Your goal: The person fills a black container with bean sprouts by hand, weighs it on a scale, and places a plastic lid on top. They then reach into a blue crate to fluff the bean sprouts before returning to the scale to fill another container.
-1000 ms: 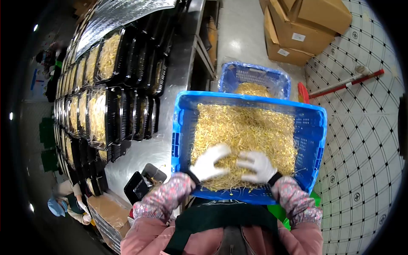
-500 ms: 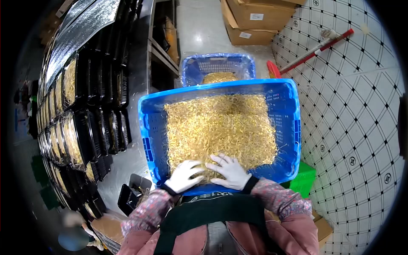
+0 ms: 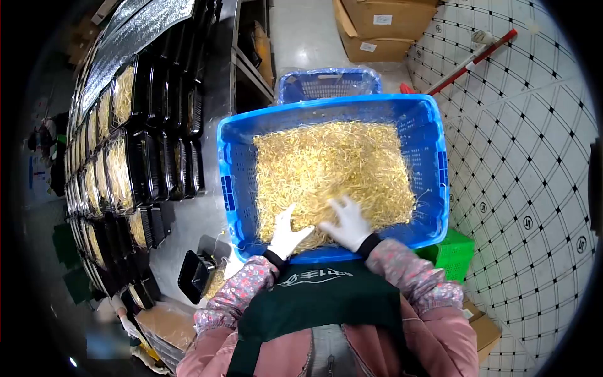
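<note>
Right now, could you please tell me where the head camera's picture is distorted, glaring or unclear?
Head view: fisheye bends the dotted grid floor and black plastic trays; a black vignette rings the edges; the silvery foil sheet glares; the blue plastic crate, pale yellow sprouts, white-gloved left hand and right hand are sharp.

Left hand and right hand are closing together at the near edge of the blue crate. Left hand is tipping onto its edge, fingers burrowing into the bean sprouts. Rear crate is slipping behind the far rim.
</note>
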`<state>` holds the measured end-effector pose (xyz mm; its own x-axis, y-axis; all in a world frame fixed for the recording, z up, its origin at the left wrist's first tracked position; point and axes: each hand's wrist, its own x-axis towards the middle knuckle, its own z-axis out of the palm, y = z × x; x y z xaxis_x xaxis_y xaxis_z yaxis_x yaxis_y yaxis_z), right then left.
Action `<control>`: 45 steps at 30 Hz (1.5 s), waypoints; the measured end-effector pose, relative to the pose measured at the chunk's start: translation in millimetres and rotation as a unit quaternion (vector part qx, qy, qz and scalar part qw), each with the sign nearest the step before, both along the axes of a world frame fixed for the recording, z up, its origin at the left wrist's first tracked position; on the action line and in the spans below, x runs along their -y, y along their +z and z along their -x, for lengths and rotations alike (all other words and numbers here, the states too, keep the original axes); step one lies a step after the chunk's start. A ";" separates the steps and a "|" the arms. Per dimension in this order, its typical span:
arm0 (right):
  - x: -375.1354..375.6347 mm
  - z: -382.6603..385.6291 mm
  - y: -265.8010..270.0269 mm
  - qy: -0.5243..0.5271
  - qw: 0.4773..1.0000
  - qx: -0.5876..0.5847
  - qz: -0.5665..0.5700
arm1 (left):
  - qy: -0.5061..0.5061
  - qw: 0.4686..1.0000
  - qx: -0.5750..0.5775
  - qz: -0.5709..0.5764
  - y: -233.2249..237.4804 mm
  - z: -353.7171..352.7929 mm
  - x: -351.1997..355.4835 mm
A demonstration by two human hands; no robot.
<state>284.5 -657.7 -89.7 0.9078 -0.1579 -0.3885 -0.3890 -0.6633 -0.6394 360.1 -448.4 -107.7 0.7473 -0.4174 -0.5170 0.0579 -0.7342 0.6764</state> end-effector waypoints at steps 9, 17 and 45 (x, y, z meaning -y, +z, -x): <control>-7.1 -33.9 29.6 -0.112 0.928 0.209 -0.288 | 0.163 0.936 -0.077 0.303 61.6 -19.0 17.2; 47.8 8.7 -13.1 -0.103 0.947 0.149 -0.266 | 0.054 0.966 -0.024 0.251 5.6 -44.5 -26.6; 52.3 37.6 -81.8 -0.216 0.924 -0.026 -0.316 | 0.067 0.993 -0.057 0.081 -43.4 -24.4 -35.7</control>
